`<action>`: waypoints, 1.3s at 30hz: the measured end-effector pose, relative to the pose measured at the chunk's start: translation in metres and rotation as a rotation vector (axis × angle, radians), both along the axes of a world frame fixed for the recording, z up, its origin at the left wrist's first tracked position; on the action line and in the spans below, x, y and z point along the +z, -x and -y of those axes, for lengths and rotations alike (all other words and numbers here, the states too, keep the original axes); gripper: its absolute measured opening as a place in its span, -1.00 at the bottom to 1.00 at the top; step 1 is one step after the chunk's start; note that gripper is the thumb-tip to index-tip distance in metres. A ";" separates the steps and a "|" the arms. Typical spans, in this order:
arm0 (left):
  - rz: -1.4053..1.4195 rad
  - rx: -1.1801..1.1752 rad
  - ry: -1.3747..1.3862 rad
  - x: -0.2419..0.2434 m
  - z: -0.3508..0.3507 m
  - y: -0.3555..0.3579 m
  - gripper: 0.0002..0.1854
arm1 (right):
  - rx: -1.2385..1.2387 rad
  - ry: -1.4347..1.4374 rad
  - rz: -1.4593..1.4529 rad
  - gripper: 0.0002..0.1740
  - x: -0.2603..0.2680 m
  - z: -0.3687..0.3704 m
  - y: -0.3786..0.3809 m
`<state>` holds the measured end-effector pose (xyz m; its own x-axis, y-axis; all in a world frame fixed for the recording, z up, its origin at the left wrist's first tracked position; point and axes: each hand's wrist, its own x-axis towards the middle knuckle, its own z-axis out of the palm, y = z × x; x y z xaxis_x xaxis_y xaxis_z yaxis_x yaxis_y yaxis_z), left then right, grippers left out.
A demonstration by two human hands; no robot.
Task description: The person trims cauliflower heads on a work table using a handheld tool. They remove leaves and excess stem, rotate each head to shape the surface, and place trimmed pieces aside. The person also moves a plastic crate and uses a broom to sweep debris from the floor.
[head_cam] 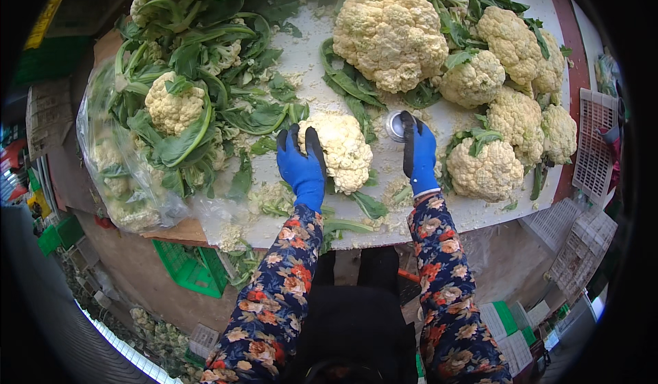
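Note:
My left hand, in a blue glove with dark fingers, grips the left side of a pale cauliflower head. That head rests on the white tabletop, among curd crumbs and loose leaves. To its right, my right hand wears a matching glove and holds a small round metal tool by its edge. The tool's circular end faces up; the rest of it is hidden by the glove. A larger cauliflower head sits beyond both hands, with a long green leaf beside it.
Several cauliflower heads crowd the table's right side. On the left lie leafy trimmings and a clear plastic bag with cauliflower inside. A green crate stands on the floor below; pale plastic crates are at the right.

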<state>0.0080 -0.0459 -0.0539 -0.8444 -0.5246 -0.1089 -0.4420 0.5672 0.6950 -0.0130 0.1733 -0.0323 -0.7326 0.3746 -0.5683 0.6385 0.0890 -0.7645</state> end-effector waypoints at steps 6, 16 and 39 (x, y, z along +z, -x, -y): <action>-0.011 -0.036 -0.123 -0.010 0.010 0.002 -0.62 | 0.581 -0.289 0.128 -0.58 -0.021 0.015 0.023; 0.041 -0.117 -0.522 -0.016 0.028 0.010 -0.65 | 0.520 -0.227 0.157 -0.43 -0.016 0.027 0.053; 0.221 -0.020 -1.170 -0.014 0.068 0.007 -0.55 | 0.783 -0.254 -0.149 -0.57 0.028 0.048 -0.001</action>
<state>0.0008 -0.1142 -0.0677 -0.7541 0.0034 -0.6568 -0.6155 -0.3526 0.7049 -0.0116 0.1249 -0.0043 -0.8950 -0.1704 -0.4123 0.2144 0.6460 -0.7326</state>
